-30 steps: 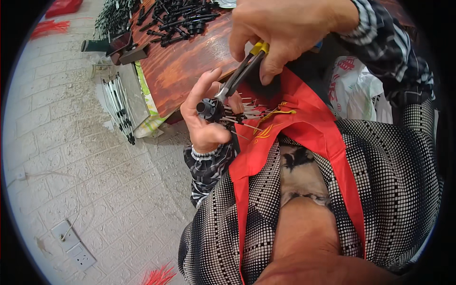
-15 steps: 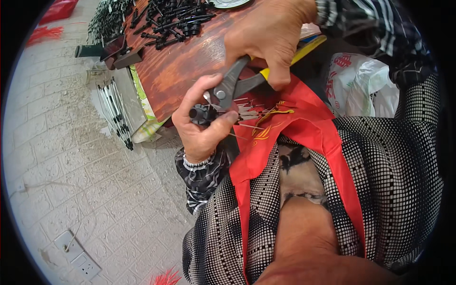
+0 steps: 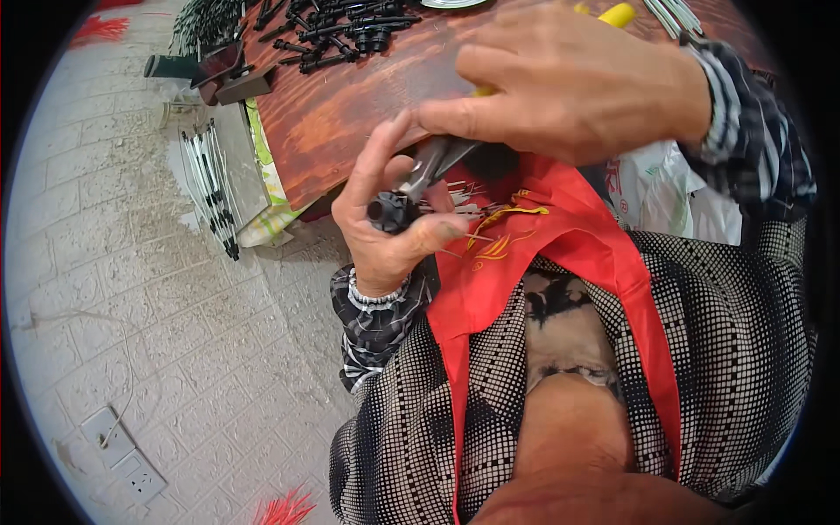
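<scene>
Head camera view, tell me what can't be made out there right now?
All in the head view:
- Handles of the pliers: mostly hidden by the right hand, whose fingers are motion-blurred.
- Black ribbed part: partly covered by the left hand.
- Silvery round thing: cut off by the upper edge.
- Red bristles: cut off by the lower edge.

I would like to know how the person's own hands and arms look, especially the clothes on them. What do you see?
The left hand and right hand are bare, without gloves. Both forearms have black, grey and white patterned sleeves, gathered at the wrists into light-and-dark cuffs. Beyond the right sleeve, a dark garment with small pale squares shows.
</scene>
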The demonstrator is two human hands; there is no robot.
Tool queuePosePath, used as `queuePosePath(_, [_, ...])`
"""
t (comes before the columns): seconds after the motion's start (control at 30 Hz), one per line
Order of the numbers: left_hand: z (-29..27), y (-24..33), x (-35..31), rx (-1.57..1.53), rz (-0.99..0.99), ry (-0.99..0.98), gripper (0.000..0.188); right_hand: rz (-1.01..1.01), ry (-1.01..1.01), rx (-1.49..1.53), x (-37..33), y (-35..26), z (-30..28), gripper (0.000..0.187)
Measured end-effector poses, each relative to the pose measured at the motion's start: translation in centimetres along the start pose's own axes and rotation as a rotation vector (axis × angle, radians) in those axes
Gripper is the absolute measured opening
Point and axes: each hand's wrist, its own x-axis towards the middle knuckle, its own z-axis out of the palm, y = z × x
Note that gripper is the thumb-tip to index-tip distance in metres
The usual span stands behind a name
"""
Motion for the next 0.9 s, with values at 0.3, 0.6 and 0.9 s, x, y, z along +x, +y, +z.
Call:
queuePosePath(0.3, [-1.1,-0.5,-0.4,0.353,0.223,-0.237,0.067,0.163,-0.561,0.713,0.5,1.3,0.1,0.032])
queuePosePath(0.6, [-0.5,0.0,-0.4,0.172,-0.059,0.099,0.064,-0.027,0.054,-0.164,0.7,-0.1,-0.2,0.031])
queuePosePath(0.9, [-0.4,0.4,0.5,0.225,-0.047,-0.013,0.068,0.577,-1.311,1.251,0.5,1.7,0.4,0.051])
